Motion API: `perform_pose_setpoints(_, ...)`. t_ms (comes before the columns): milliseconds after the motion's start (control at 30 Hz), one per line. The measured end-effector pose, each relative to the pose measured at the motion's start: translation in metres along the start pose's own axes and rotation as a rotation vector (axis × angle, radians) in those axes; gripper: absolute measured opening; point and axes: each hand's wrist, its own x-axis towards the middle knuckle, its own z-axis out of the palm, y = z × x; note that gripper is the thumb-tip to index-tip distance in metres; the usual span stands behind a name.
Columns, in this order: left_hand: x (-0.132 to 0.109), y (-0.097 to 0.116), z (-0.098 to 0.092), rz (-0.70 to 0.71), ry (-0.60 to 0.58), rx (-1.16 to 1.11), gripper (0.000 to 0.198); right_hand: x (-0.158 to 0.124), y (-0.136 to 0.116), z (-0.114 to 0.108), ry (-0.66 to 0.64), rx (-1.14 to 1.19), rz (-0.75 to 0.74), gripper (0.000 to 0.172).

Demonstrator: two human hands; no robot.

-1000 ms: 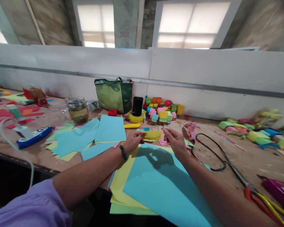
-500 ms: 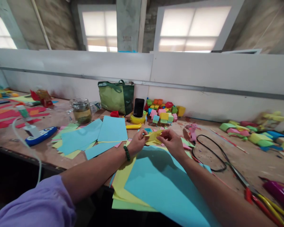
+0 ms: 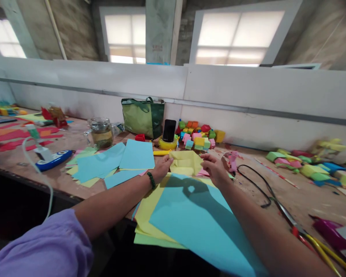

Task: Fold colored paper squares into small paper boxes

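Note:
A creased yellow paper (image 3: 187, 163) is held up above the wooden table between both hands. My left hand (image 3: 162, 169), with a green bead bracelet on its wrist, pinches the paper's left edge. My right hand (image 3: 215, 169) grips its right edge. The sheet is spread open and faces me. Below the hands lies a large blue sheet (image 3: 202, 219) on top of yellow sheets (image 3: 148, 215) at the table's front edge.
Blue and green paper squares (image 3: 109, 161) lie to the left, near a glass jar (image 3: 100, 132), a green bag (image 3: 142, 117) and a phone (image 3: 169, 130). Coloured paper cubes (image 3: 198, 136) stand behind. A black cable (image 3: 255, 184), scissors (image 3: 311, 238) and more folded pieces (image 3: 308, 163) are at the right.
The yellow paper was a small folded strip between my fingers; it is now unfolded into a wider sheet. My hands have moved slightly apart.

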Motion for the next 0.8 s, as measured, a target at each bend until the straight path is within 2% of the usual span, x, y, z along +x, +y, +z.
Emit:
perform_pose_setpoints(167, 0.005, -0.004, -0.005, 0.025, -0.046, -0.038, 0.034, 0.009, 0.003, -0.015, -0.049, -0.057, 0.103, 0.013)
perform_pose_setpoints(267, 0.005, -0.007, -0.007, 0.042, -0.062, -0.009, 0.034, 0.010, 0.003, -0.017, -0.070, -0.097, 0.142, 0.013)
perform_pose_setpoints(433, 0.005, -0.011, -0.008, 0.066, -0.110, 0.066, 0.033, 0.001, -0.001, -0.012, -0.236, -0.103, 0.246, 0.042)
perform_pose_setpoints(633, 0.009, -0.013, -0.009, 0.132, -0.136, 0.169, 0.032, 0.001, -0.007, -0.018, -0.442, -0.090, 0.328, 0.043)
perform_pose_setpoints(733, 0.008, -0.013, -0.007, 0.168, -0.140, 0.241, 0.031, 0.001, -0.011, -0.018, -0.434, -0.087, 0.315, 0.058)
perform_pose_setpoints(800, 0.004, -0.013, -0.004, 0.187, -0.147, 0.299, 0.030, -0.001, -0.010, -0.014, -0.384, -0.110, 0.311, 0.055)
